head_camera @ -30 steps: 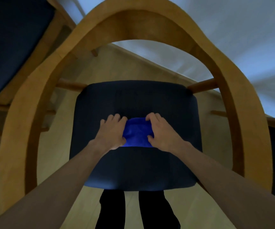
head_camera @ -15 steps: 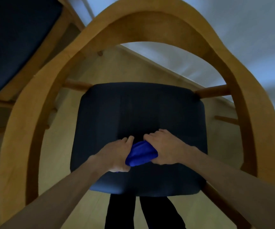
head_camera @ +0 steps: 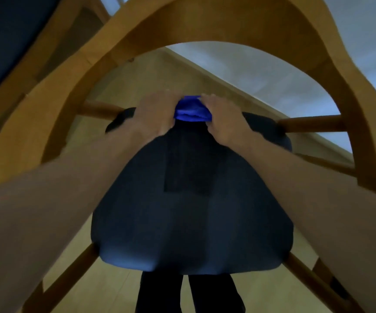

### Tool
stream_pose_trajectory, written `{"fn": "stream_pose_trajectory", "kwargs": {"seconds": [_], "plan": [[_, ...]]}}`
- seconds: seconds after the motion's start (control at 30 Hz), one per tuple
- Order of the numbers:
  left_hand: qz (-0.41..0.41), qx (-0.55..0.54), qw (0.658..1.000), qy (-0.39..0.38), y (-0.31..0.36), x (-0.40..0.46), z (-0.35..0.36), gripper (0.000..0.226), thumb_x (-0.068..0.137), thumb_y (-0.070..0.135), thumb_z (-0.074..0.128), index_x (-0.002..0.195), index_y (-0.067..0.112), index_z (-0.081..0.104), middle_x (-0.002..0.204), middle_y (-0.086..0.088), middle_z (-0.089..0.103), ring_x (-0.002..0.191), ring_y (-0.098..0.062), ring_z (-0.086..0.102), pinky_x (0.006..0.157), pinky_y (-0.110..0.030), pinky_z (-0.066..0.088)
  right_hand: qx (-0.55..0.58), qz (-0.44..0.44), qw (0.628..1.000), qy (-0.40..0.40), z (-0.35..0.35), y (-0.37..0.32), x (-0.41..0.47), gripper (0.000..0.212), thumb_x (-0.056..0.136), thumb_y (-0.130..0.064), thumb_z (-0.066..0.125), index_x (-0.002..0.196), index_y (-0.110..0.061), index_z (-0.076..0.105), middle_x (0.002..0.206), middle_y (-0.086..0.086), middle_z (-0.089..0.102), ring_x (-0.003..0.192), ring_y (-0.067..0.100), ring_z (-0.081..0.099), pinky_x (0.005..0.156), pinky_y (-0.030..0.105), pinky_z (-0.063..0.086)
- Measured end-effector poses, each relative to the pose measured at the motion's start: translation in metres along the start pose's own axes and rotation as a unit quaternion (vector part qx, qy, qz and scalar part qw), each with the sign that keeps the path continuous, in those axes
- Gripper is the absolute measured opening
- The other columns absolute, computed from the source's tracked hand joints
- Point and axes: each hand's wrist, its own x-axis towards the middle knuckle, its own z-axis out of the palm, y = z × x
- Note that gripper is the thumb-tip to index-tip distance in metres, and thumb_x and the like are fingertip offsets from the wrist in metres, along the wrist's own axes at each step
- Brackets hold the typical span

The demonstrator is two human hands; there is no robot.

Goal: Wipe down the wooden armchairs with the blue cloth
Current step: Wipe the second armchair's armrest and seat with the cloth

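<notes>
A wooden armchair [head_camera: 227,21] with a curved back and armrest rail stands right below me, its dark blue seat cushion [head_camera: 189,211] filling the middle of the view. The bunched blue cloth [head_camera: 191,109] lies at the far edge of the cushion, under the arch of the backrest. My left hand [head_camera: 155,116] grips the cloth's left side and my right hand [head_camera: 223,118] grips its right side, both pressing it down on the cushion. The frame is blurred by motion.
A second armchair with a dark seat [head_camera: 6,41] stands at the upper left, close to this one. Pale wooden floor [head_camera: 124,86] shows through the chair frame, and a white wall [head_camera: 261,71] runs along the far right. My dark trouser legs [head_camera: 189,294] are below the seat.
Both hands pulled the cloth toward the seat's near edge, then pushed it away to the far edge by the backrest. The view has moved closer to the chair.
</notes>
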Motion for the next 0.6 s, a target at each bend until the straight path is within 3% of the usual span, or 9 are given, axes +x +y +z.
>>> {"fn": "stream_pose_trajectory", "kwargs": {"seconds": [0.1, 0.2, 0.27, 0.37, 0.43, 0.5, 0.53, 0.6], "plan": [[-0.007, 0.019, 0.996, 0.086, 0.013, -0.037, 0.026, 0.035, 0.084, 0.003, 0.06, 0.118, 0.012, 0.061, 0.119, -0.009, 0.061, 0.109, -0.029, 0.059, 0.086, -0.043, 0.051, 0.02, 0.0, 0.999, 0.05, 0.017, -0.005, -0.037, 0.063, 0.084, 0.007, 0.056, 0.144, -0.008, 0.046, 0.15, 0.01, 0.046, 0.142, 0.025, 0.036, 0.118, 0.028, 0.017], [0.005, 0.025, 0.997, 0.069, 0.024, -0.077, 0.039, 0.045, 0.078, 0.0, 0.066, 0.122, 0.012, 0.064, 0.127, -0.008, 0.062, 0.12, -0.025, 0.057, 0.092, -0.04, 0.052, 0.049, -0.009, 0.999, 0.022, 0.024, -0.017, -0.078, 0.066, 0.075, 0.015, 0.06, 0.138, -0.004, 0.053, 0.146, 0.012, 0.05, 0.14, 0.027, 0.041, 0.117, 0.028, 0.02], [0.026, 0.02, 0.999, 0.035, 0.034, -0.111, 0.045, 0.049, 0.062, -0.001, 0.077, 0.109, 0.011, 0.071, 0.114, -0.007, 0.069, 0.109, -0.024, 0.065, 0.083, -0.034, 0.054, 0.052, -0.011, 0.998, -0.03, 0.029, -0.024, -0.112, 0.068, 0.073, 0.016, 0.063, 0.137, -0.005, 0.055, 0.145, 0.011, 0.051, 0.139, 0.025, 0.043, 0.116, 0.027, 0.024], [0.049, -0.008, 0.999, -0.018, 0.043, -0.161, 0.057, 0.064, 0.03, -0.002, 0.088, 0.093, 0.008, 0.077, 0.099, -0.009, 0.075, 0.092, -0.025, 0.072, 0.07, -0.032, 0.058, 0.016, -0.035, 0.999, -0.039, 0.043, -0.032, -0.159, 0.071, 0.053, 0.013, 0.081, 0.12, -0.008, 0.07, 0.125, 0.007, 0.068, 0.118, 0.025, 0.064, 0.097, 0.034, 0.052], [0.054, -0.014, 0.996, -0.066, 0.044, -0.179, 0.061, 0.069, 0.026, 0.002, 0.092, 0.093, 0.009, 0.078, 0.099, -0.008, 0.075, 0.091, -0.023, 0.072, 0.071, -0.033, 0.059, -0.032, -0.038, 0.991, -0.121, 0.05, -0.037, -0.171, 0.07, 0.066, -0.004, 0.08, 0.133, -0.015, 0.059, 0.135, 0.003, 0.06, 0.124, 0.025, 0.056, 0.1, 0.038, 0.048], [0.067, -0.012, 0.992, -0.105, 0.041, -0.178, 0.056, 0.059, 0.039, 0.004, 0.091, 0.096, 0.013, 0.077, 0.101, -0.005, 0.075, 0.094, -0.021, 0.071, 0.073, -0.032, 0.06, -0.089, -0.034, 0.983, -0.16, 0.055, -0.036, -0.171, 0.079, 0.072, -0.024, 0.076, 0.143, -0.019, 0.04, 0.14, 0.004, 0.044, 0.126, 0.027, 0.044, 0.104, 0.043, 0.035], [0.077, -0.006, 0.989, -0.125, 0.039, -0.17, 0.049, 0.047, 0.055, 0.007, 0.085, 0.1, 0.016, 0.074, 0.105, -0.002, 0.073, 0.098, -0.021, 0.069, 0.076, -0.031, 0.059, -0.103, -0.033, 0.982, -0.155, 0.056, -0.035, -0.167, 0.088, 0.071, -0.03, 0.076, 0.147, -0.02, 0.033, 0.144, 0.006, 0.038, 0.13, 0.028, 0.039, 0.108, 0.045, 0.03], [0.097, 0.02, 0.984, -0.15, 0.03, -0.147, 0.034, 0.029, 0.081, 0.012, 0.06, 0.108, 0.022, 0.065, 0.108, 0.003, 0.067, 0.102, -0.019, 0.063, 0.082, -0.032, 0.053, -0.045, -0.047, 0.986, -0.153, 0.05, -0.033, -0.148, 0.09, 0.074, -0.027, 0.075, 0.151, -0.016, 0.03, 0.155, 0.011, 0.026, 0.143, 0.029, 0.026, 0.118, 0.043, 0.018]]}}
